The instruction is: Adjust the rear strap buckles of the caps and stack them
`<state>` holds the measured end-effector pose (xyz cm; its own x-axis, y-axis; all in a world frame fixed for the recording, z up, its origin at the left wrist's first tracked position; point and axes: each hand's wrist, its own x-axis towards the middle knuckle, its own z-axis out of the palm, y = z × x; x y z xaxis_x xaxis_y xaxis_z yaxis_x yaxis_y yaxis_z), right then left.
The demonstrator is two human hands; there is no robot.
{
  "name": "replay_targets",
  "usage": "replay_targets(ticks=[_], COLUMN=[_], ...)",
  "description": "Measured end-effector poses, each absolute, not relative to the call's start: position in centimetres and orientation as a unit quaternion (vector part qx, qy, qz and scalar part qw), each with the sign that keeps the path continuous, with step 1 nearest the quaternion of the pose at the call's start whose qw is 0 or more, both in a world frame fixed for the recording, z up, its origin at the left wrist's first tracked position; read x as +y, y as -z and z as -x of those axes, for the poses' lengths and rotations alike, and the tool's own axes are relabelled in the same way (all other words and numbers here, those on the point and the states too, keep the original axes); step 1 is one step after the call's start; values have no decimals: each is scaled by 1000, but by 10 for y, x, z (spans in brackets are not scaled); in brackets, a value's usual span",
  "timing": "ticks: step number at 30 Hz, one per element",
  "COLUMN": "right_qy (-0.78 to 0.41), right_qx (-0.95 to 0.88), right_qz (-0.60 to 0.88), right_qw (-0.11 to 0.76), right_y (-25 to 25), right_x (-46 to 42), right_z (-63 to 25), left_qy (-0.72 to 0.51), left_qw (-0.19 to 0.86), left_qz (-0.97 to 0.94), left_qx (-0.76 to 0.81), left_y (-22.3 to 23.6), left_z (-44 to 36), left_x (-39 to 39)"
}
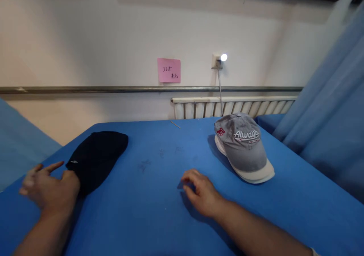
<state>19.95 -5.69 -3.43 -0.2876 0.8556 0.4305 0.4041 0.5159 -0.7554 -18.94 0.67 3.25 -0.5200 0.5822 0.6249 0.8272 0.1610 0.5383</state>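
Your left hand (pixel 51 188): fingers spread, at plain black fabric cap (pixel 98 157); contact unclear. Your right hand (pixel 201 195): half-open, empty, near grey cloth cap (pixel 241 146), pale-brimmed.

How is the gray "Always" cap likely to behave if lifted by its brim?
The brim of the gray "Always" cap looks stiff, so it should hold shape. The crown seems thin fabric, creased, and would probably give. A pale brim shows beneath, so a second cap may slide off or come along.
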Motion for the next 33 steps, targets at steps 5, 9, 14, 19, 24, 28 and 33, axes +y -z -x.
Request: replay_targets(ticks=[5, 9, 14, 19, 24, 28, 33], right_qy=[72, 193, 176, 190, 266, 232, 52], right_qx=[-624, -491, -488, -482, -480, -526, -608], right_qz=[561, 703, 723, 689, 553, 462, 346], right_qw=[540, 477, 455, 507, 626, 675, 713], right_y=[11, 4, 6, 1, -18, -29, -17], right_x=[-18, 3, 7, 5, -14, -36, -51], right_z=[-263, -315, -340, -343, -326, -293, -255], left_qy=[458, 395, 331, 322, 317, 338, 424], left_qw=[209, 140, 42, -24, -96, -186, -396], left_qz=[615, 777, 855, 847, 835, 795, 647], left_qx=[-607, -469, -396, -422, -440, -468, -494], left_y=[-28, -6, 14, 18, 23, 27, 41], left_z=[114, 55, 27, 26, 21, 10, -11], left_x=[0, -15, -29, -36, -43, -39, -23])
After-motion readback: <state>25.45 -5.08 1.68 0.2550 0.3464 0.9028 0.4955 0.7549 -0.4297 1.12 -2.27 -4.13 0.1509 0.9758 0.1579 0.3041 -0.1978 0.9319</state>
